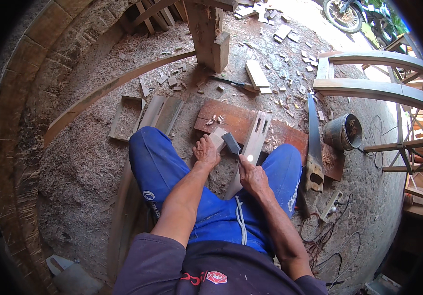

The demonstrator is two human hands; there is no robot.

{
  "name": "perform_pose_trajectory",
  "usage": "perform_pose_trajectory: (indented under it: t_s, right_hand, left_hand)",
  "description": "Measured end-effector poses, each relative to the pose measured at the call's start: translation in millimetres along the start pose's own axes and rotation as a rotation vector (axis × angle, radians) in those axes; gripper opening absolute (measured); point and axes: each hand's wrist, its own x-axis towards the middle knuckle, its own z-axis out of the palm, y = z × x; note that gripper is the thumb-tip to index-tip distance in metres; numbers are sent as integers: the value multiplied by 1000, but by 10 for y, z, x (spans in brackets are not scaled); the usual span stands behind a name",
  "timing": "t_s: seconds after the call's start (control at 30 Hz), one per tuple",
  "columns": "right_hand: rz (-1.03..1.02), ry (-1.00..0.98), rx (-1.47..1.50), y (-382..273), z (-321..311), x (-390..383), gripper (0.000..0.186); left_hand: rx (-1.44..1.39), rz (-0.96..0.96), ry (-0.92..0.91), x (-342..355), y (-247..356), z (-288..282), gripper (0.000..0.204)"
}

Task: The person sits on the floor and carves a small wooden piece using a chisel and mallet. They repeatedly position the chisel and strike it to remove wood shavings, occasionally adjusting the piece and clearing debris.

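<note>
Left grip [206, 151] pinching pale wood block [217, 138], just ahead of it; right grip [254, 178] wrapped round dark-headed tool [231, 143], head forward-left. Best keep left fingers clear of head, slotted timber [257, 132] below right grip steady.

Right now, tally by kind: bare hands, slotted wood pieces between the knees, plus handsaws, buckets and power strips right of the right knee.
Bare hands: 2 (left hand, right hand)
Slotted wood piece: 1
Handsaw: 1
Bucket: 1
Power strip: 1
Total: 6
</note>
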Motion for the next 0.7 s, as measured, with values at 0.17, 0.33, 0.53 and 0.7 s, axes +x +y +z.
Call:
perform_pose_trajectory:
  t_s: [0.17, 0.33, 0.53, 0.7]
  right_hand:
    - [-1, -76, -23, -169, -217, 117, 36]
    - [-38, 0, -1, -124, 157, 480, 27]
    - [-36, -133, -79, -206, -351, 167, 35]
    - [-32, -160, -62, -188, -315, 233, 41]
  left_hand:
    - [-25, 8, -36, 49, -63, -59, 76]
    - [-8, 54, -76, 34, -87, -77, 73]
    - [-6, 75, -90, 55, -185, -95, 77]
    - [6, 66, -91, 35, -110, -100, 77]
